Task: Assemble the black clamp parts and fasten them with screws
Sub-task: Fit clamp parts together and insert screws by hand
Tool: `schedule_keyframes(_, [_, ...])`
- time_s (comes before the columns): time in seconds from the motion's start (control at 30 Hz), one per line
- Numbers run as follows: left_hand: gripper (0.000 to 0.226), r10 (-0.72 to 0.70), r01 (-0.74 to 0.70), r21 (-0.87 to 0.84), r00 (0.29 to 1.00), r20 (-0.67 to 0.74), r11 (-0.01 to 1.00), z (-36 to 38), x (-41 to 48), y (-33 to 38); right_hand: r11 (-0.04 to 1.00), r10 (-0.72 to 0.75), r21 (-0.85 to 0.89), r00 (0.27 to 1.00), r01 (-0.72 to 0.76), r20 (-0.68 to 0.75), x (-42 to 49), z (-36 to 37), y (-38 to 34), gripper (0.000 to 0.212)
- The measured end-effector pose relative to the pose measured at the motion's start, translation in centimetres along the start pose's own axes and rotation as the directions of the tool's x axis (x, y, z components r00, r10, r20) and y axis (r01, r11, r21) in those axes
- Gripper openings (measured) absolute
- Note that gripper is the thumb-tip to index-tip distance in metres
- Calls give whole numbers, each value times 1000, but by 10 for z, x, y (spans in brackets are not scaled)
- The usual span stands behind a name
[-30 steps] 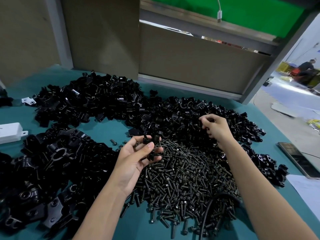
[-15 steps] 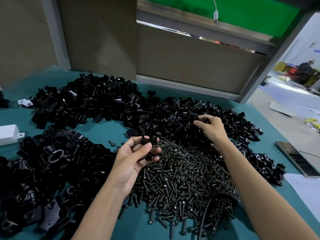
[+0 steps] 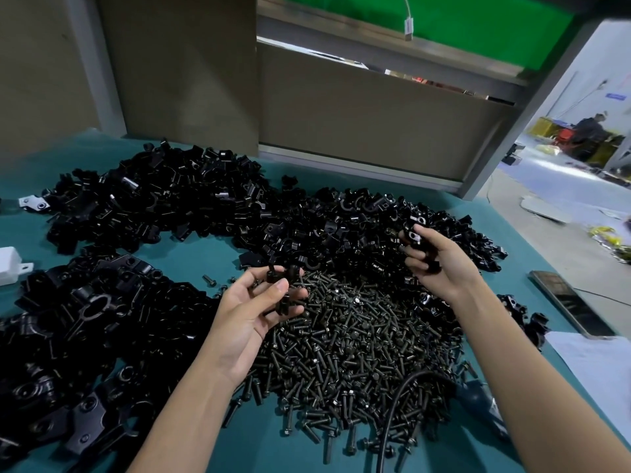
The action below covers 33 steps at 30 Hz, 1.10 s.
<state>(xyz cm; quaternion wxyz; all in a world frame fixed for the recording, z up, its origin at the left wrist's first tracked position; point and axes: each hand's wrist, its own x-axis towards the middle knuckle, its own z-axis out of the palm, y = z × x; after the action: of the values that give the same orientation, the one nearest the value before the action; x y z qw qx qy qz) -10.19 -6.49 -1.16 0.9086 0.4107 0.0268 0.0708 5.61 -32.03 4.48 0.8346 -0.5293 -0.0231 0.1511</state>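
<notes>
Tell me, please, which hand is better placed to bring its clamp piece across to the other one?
Right, probably: the right hand pinches a clamp piece clear of the pile, free to travel, while the left hand cradles its clamp part palm-up, a steady base to receive it.

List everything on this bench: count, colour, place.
screws: many, dark, heap at centre front
clamp parts: many, black, heaps across back and left
bracket: one, silver, far left
box: one, white, left edge
phone: one, dark, right
paper: one, white, front right
cable: one, black, over the screws
table: one, teal top
left hand: pinches a black clamp piece
right hand: grips a second clamp piece
</notes>
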Motion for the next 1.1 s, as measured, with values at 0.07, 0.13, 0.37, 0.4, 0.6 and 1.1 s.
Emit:
schedule_keyframes(0.07, [31,-3,3,-5,1000,-3,1000,1,0,0,999,-14,-52,1000,13,-28,-8,-10,-6,7])
schedule_keyframes(0.13, [31,-11,11,-7,1000,-3,1000,2,0,-1,988,-48,-148,996,37,-75,-15,-18,-9,7])
schedule_keyframes(0.37, [36,-43,42,65,999,20,997,9,-3,-4,623,-310,-740,949,254,65,-46,35,20,15])
schedule_keyframes(0.4, [36,-60,57,80,998,26,995,9,-4,-4,527,-392,-776,909,346,139,-50,49,29,17])
schedule_keyframes(0.6, [43,-167,173,-59,981,95,983,10,-6,-4,130,-507,-770,709,625,490,-67,103,71,14])
schedule_keyframes(1.1, [32,-11,8,-67,999,-51,998,15,-7,-1,280,-361,-799,830,532,426,-89,89,71,35])
